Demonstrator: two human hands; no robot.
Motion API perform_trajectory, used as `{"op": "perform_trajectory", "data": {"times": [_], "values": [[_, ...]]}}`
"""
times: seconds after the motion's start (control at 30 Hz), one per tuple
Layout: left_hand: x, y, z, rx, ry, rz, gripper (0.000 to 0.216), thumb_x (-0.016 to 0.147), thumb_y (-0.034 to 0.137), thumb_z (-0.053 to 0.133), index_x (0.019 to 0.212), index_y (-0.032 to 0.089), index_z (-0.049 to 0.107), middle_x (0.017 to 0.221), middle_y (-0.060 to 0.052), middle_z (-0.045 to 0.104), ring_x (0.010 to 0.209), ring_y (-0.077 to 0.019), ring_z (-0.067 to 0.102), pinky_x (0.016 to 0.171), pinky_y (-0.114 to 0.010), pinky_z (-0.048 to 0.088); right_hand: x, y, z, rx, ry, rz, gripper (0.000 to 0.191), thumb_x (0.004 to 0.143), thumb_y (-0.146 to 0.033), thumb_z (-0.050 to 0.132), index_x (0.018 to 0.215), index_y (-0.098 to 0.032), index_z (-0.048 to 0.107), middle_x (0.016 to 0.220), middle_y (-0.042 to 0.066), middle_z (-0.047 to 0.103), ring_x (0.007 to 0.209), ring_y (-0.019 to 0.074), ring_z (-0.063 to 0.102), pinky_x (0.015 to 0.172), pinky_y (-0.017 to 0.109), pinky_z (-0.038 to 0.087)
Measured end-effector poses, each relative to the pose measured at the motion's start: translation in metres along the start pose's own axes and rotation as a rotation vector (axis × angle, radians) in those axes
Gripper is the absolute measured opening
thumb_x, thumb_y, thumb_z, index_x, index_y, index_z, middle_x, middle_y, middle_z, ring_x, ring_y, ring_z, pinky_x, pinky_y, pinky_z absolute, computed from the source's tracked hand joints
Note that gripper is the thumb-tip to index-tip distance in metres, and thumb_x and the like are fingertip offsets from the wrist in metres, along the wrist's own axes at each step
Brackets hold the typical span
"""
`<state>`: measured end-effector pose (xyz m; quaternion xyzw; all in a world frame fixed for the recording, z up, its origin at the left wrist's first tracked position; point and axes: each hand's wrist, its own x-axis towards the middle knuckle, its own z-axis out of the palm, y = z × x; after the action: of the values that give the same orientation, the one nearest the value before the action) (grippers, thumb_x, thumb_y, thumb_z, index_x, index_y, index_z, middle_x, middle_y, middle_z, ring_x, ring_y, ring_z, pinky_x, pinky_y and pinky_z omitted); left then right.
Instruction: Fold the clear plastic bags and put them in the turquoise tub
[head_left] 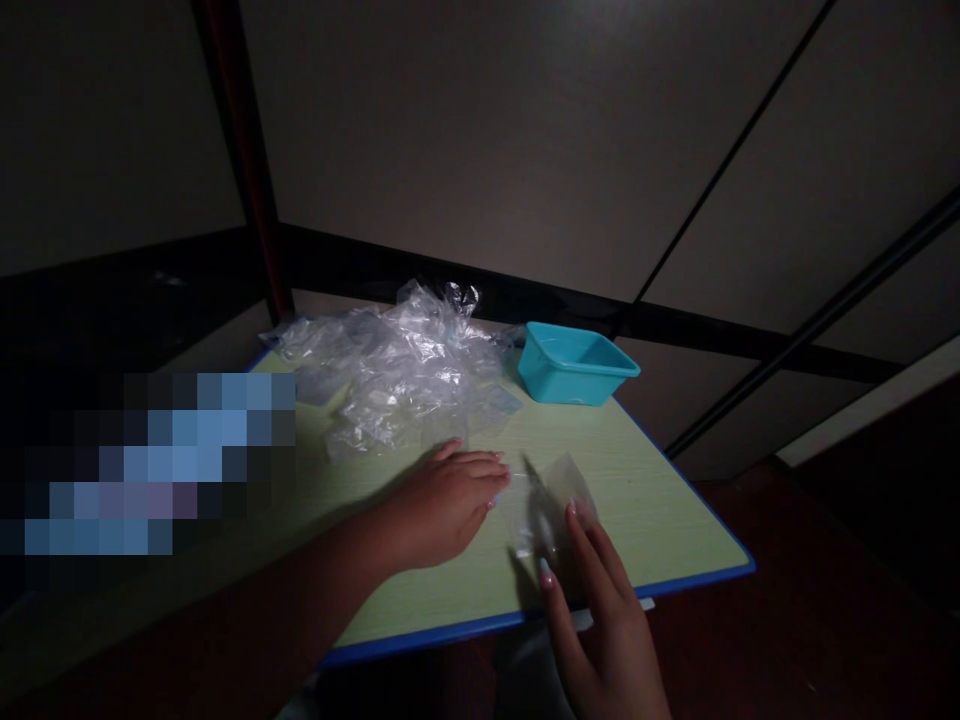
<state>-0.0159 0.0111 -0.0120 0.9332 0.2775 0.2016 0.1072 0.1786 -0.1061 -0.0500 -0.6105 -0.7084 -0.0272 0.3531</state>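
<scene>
A small clear plastic bag (546,500) lies flat on the pale green table (645,500) near its front edge. My left hand (442,505) rests flat on the table just left of the bag, fingers stretched out and fingertips at the bag's left edge. My right hand (600,610) comes in from the front, fingers extended and pressing on the bag's near right part. Neither hand grips anything.
A heap of crumpled clear plastic bags (397,375) fills the far left of the table. A teal plastic tub (574,365) stands at the far right corner. The table has a blue edge; a dark wall panel rises behind. A blurred patch covers the left.
</scene>
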Motion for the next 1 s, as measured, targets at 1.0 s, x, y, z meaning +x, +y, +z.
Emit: {"op": "perform_trajectory", "data": {"times": [1.0], "values": [[0.0005,0.0035,-0.0021,0.023,0.054,0.031,0.025,0.09,0.019,0.045,0.107,0.02,0.063,0.114,-0.005,0.065,0.109,-0.0202,0.057,0.104,-0.044,0.029,0.0004,-0.0034,0.0,-0.042,-0.043,-0.006,0.059,0.09,-0.028,0.045,0.145,-0.022,0.024,0.146,0.011,0.032,0.131,0.03,0.035,0.098,0.051,0.043]]}}
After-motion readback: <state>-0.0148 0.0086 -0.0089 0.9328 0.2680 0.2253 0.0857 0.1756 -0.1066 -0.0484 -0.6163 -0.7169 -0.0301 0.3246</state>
